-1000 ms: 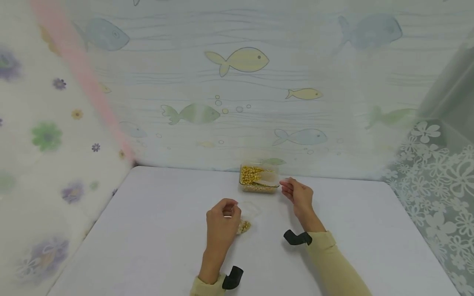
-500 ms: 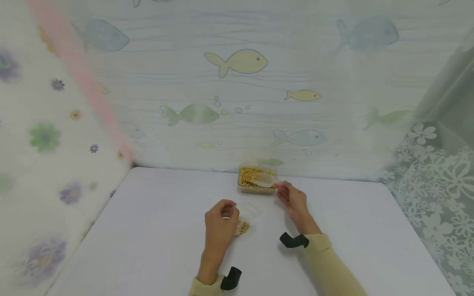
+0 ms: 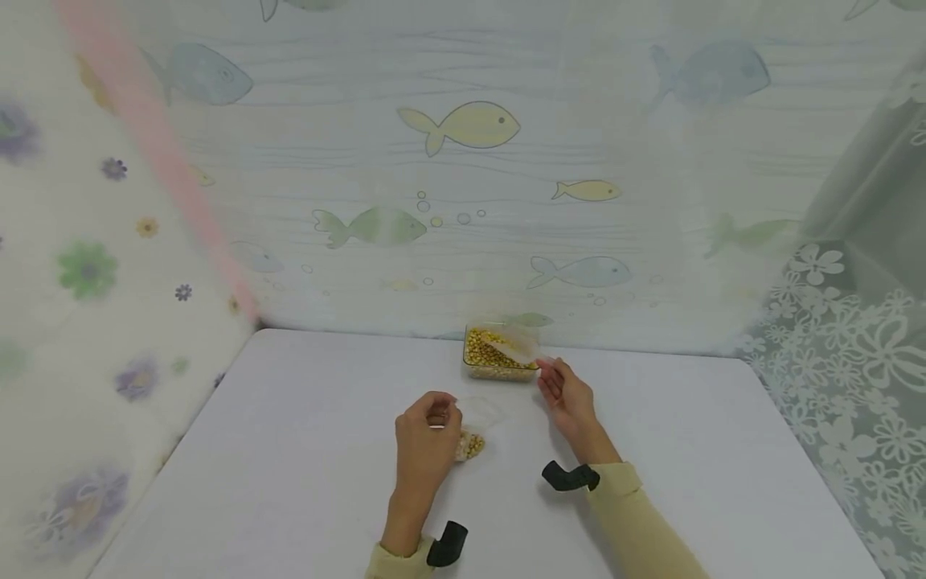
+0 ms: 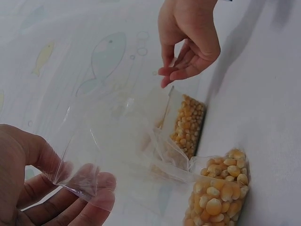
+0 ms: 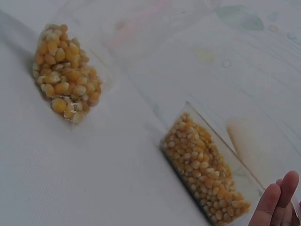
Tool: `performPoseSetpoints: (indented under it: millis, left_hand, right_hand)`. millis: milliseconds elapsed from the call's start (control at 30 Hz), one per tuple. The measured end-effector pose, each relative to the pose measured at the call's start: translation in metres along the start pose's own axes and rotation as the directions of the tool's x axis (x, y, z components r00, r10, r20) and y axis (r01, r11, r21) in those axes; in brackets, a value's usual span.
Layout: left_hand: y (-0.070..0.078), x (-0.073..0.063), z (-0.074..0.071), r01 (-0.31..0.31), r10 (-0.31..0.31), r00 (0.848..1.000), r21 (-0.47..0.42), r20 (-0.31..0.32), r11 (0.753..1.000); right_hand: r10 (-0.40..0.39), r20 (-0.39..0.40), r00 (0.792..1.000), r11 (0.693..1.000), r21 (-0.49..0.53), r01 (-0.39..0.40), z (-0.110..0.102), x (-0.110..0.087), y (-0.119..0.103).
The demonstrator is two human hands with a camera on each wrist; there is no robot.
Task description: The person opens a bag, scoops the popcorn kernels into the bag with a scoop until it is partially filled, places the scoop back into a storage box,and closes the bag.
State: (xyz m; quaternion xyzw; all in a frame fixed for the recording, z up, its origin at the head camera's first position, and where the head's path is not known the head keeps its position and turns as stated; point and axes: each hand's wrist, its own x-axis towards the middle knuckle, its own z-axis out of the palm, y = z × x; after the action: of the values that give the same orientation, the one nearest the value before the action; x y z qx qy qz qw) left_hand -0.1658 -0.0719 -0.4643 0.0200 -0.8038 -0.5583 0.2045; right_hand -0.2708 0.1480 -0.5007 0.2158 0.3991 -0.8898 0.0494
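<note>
My left hand pinches the upper edge of a clear plastic bag. Corn kernels fill the bag's bottom, which rests on the table. Farther back stands a clear rectangular container holding more corn kernels. At its right end, my right hand grips the handle of a whitish translucent scoop. The scoop's bowl sits tilted over the container's right half, above the kernels. In the right wrist view only some fingertips show, and the scoop's handle is mostly out of sight.
The white table backs onto a curtain with printed fish. A flowered curtain hangs at the left, lacy fabric at the right. Dark curved pieces sit at both wrists.
My right hand has moved left to the container. The scoop first came to lie flatter, then tilted up over the kernels. My left hand keeps its grip on the bag, almost still.
</note>
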Motion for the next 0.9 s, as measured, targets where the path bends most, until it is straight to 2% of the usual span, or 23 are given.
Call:
performPoseSetpoints:
  millis: [400, 633, 767, 900]
  left_hand:
    - [-0.001, 0.001, -0.007, 0.002, -0.002, 1.000, 0.010, -0.010, 1.000]
    - [-0.003, -0.002, -0.009, 0.031, -0.031, 0.999, 0.024, -0.006, 0.999]
    - [-0.004, -0.004, -0.008, 0.042, -0.042, 0.999, 0.021, -0.005, 0.999]
    - [-0.005, -0.005, -0.006, 0.023, -0.023, 1.000, 0.010, -0.006, 1.000]
  right_hand:
    - [-0.014, -0.025, 1.000, 1.000, 0.010, 0.014, -0.002, -0.002, -0.001]
    - [-0.024, 0.004, 1.000, 1.000, -0.005, 0.024, -0.007, -0.006, -0.002]
    - [-0.019, 0.010, 1.000, 1.000, 0.011, 0.019, -0.010, -0.010, -0.002]
    - [-0.008, 0.018, 1.000, 0.998, 0.066, 0.007, -0.012, -0.014, -0.004]
